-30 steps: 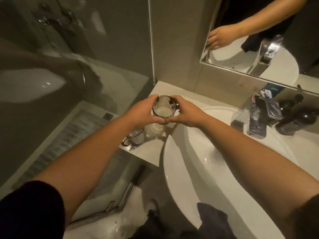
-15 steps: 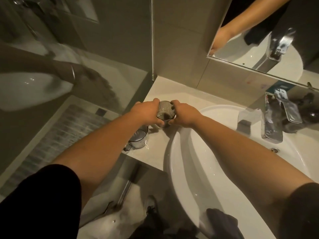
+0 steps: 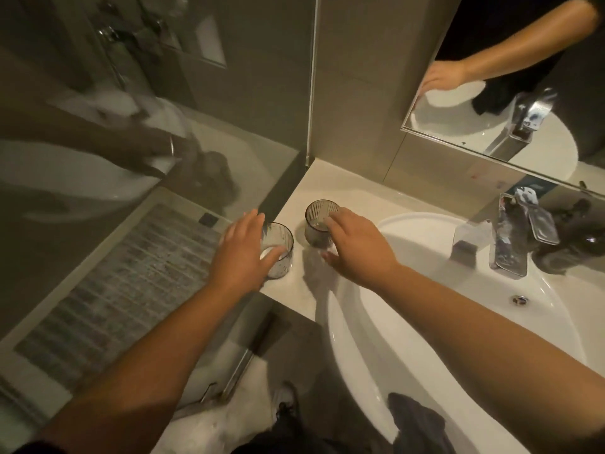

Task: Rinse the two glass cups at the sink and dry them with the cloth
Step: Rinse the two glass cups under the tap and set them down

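Two smoky, ribbed glass cups are standing upright on the pale countertop, left of the white basin: the near-left cup and the far-right cup. The left hand is hovering over the near-left cup, fingers spread. The right hand is hovering by the far-right cup, fingers apart. A dark grey cloth is draping over the basin's near rim.

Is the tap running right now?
Off, it seems: no stream falls from the tap, and the sink below looks undisturbed.
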A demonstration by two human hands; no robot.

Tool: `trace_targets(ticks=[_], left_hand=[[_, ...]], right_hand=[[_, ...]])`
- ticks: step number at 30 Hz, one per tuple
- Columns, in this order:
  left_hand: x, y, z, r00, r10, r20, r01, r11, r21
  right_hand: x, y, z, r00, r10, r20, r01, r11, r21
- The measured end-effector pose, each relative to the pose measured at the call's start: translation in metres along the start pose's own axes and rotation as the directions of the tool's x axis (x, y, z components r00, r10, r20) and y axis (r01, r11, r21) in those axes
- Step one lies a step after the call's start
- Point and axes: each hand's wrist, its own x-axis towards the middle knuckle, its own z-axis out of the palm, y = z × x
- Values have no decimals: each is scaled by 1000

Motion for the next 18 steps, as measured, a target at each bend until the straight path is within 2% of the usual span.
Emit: trace_targets(ticks=[2, 5, 10, 14, 18], left_hand=[[-24, -16, 9, 997, -83, 5, 83, 995, -48], [-41, -29, 20, 985, -169, 41, 171, 983, -73], [-39, -31, 28, 967, -249, 52, 254, 959, -129], [-31, -33, 34, 952, -270, 144, 303, 892, -334], [-35, -35, 31, 942, -282, 183, 336, 761, -555]], right_hand=[[-8, -16, 11, 998, -58, 20, 58, 998, 23], [-8, -36, 26, 990, -38, 135, 29, 998, 63], [-7, -55, 45, 968, -66, 242, 68, 998, 0], [-7, -52, 47, 966, -51, 252, 56, 998, -15], [-8, -46, 50, 965, -67, 255, 73, 997, -16]])
